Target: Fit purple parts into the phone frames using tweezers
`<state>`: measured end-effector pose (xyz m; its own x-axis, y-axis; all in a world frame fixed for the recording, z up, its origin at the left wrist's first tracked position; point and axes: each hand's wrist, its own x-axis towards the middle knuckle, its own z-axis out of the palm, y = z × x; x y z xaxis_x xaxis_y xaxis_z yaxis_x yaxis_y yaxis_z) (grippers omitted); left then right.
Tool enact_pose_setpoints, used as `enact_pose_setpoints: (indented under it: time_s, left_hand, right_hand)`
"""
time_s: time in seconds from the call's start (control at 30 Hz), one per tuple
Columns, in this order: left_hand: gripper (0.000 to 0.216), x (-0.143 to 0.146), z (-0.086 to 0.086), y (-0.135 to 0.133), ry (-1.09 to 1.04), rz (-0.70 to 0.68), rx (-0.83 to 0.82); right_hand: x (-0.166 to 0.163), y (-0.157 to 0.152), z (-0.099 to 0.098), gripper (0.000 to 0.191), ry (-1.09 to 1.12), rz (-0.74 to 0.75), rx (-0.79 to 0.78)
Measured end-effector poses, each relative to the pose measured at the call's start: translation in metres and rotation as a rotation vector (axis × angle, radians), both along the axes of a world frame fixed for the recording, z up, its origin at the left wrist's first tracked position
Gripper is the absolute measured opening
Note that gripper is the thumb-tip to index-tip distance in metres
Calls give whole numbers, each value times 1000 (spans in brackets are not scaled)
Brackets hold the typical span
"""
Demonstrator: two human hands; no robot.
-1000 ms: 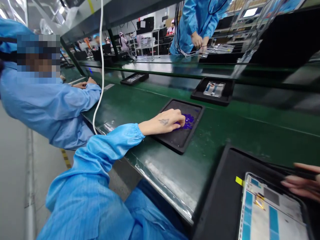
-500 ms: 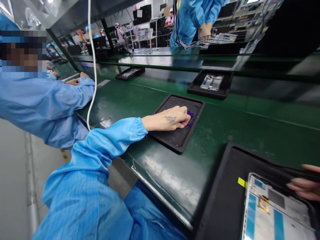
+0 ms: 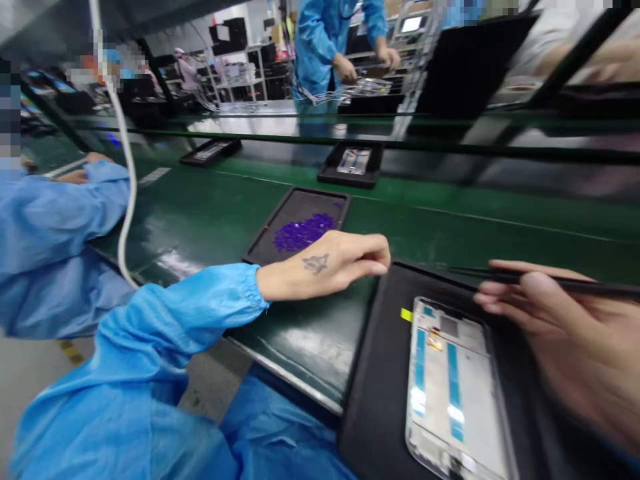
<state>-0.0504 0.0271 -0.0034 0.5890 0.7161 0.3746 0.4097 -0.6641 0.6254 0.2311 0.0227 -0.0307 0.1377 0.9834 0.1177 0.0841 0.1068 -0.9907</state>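
left hand (image 3: 333, 263): between the two nearest trays, back of hand up, fingers curled, thumb and forefinger pressed together near the far-left corner of the large tray. Can't tell if anything is pinched; fingertip insides face away.
right hand (image 3: 575, 327): pinching black tweezers (image 3: 615, 290), thumb on top; wrist side blurred and running out of frame.
tweezers: point left over the far edge of the large tray; tips dark on dark, so can't tell if parted. Rear end cut off at the right edge.
metal device frame (image 3: 477, 400): in the large tray (image 3: 377, 407), left of and below right hand, neither hand visibly touching it. Bottom end cut off.
on the frame: two blue strips (image 3: 454, 387), small amber part (image 3: 434, 339) near the top, too small to identify. Yellow tab (image 3: 407, 314) just beside its upper left edge.
large tray: near side out of frame, right side hidden by right hand and blur.
purple pieces (image 3: 303, 232): heaped in the small tray (image 3: 287, 202), behind left hand; wrist and hand hide the near part of that tray. Single shapes not readable.
green bench (image 3: 435, 233): carries all trays. Far side has a tray (image 3: 325, 176) with a silver plate (image 3: 354, 161), plus another dark tray (image 3: 233, 147), contents unclear.
white cable (image 3: 123, 133): hangs at left, crossing in front of a co-worker's blue sleeve (image 3: 60, 213).
opposite: another person in blue (image 3: 315, 37), head out of frame, hands above loose wires.
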Motion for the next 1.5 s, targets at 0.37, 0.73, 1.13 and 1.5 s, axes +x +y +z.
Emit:
enact_pose_setpoints:
  time_s: [0.37, 0.73, 1.13, 1.5]
  left_hand:
    - [14, 62, -44, -4, -387, -87, -631]
    - [10, 58, -31, -19, -122, -51, -282]
    - [13, 58, -45, -19, -39, -74, -56]
    - [12, 58, -46, -21, -46, -80, -61]
  right_hand:
    - [-3, -40, 14, 27, -183, 64, 117]
    - [0, -40, 7, 37, -386, 179, 4]
    - [-1, -38, 3, 39, -370, 211, -105]
    - [3, -36, 0, 36, -403, 223, -84]
